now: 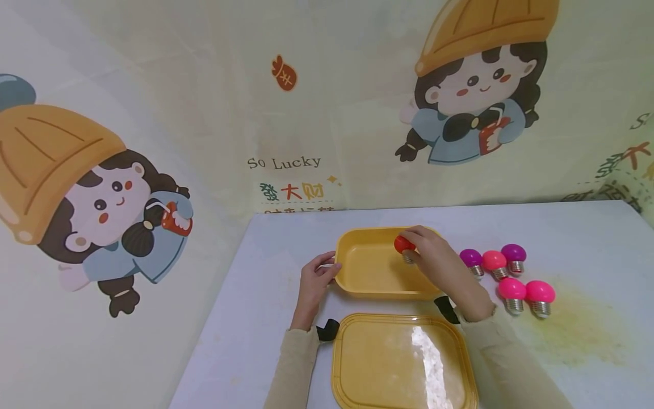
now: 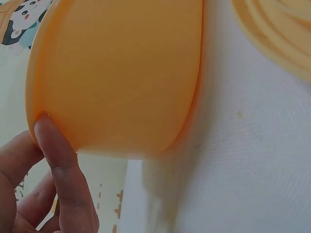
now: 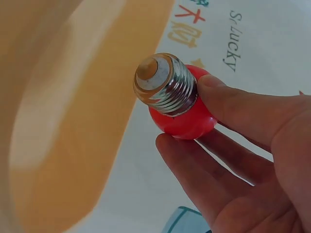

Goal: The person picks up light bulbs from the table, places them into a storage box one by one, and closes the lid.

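Observation:
My right hand [image 1: 434, 257] pinches a red light bulb [image 1: 403, 244] between thumb and fingers, over the right half of a yellow plastic box [image 1: 368, 294]. In the right wrist view the same red bulb [image 3: 187, 126] shows its silver screw base turned toward the camera. At the box's left end, my left hand [image 1: 315, 284] pinches the rim, with the thumb on one side of the wall and fingers on the other. The left wrist view shows that hand [image 2: 63, 184] at the corner of the box wall [image 2: 121, 87].
Right of the box stand several bulbs: a purple bulb [image 1: 471, 258], another purple bulb [image 1: 514, 253], a coral-pink bulb [image 1: 494, 261], a pink bulb [image 1: 512, 289] and one more pink bulb [image 1: 540, 292]. A yellow lid [image 1: 378, 363] lies in front of the box on the white table [image 1: 245, 318].

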`<state>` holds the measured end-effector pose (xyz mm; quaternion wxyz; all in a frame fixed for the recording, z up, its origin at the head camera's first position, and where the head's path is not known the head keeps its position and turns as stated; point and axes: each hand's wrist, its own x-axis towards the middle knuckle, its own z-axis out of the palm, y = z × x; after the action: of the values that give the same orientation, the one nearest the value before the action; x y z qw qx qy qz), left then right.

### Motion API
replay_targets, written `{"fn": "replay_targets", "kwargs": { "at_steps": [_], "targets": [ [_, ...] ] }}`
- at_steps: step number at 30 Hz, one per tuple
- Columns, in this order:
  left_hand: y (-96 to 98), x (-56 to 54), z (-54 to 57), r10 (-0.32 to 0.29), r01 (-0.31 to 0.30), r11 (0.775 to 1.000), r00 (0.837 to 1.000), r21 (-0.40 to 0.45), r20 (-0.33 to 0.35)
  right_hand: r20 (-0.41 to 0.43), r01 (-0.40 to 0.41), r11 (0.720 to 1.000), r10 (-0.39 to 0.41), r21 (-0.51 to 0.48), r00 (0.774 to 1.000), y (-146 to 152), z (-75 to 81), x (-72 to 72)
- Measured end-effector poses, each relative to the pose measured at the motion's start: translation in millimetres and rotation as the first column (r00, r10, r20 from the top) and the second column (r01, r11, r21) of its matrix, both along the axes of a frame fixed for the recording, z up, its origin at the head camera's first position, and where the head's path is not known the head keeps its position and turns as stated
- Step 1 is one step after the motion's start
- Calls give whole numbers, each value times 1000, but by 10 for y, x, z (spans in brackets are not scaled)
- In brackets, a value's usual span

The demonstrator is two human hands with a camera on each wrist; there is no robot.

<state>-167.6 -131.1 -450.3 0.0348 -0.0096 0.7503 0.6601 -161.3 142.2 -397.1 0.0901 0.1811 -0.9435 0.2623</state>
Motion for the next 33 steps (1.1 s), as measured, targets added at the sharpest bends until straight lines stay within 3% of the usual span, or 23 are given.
{"fn": "replay_targets", "kwargs": {
  "at_steps": [23, 33],
  "targets": [
    [-13, 19, 13, 4, -4, 1000, 1000, 5, 25, -34, -50, 998, 51, 27, 998, -255, -105, -177],
    [-4, -23, -27, 2, -2, 1000, 1000, 21, 9, 40, -55, 998, 54, 22, 998, -378, -90, -275]
  ]
}}
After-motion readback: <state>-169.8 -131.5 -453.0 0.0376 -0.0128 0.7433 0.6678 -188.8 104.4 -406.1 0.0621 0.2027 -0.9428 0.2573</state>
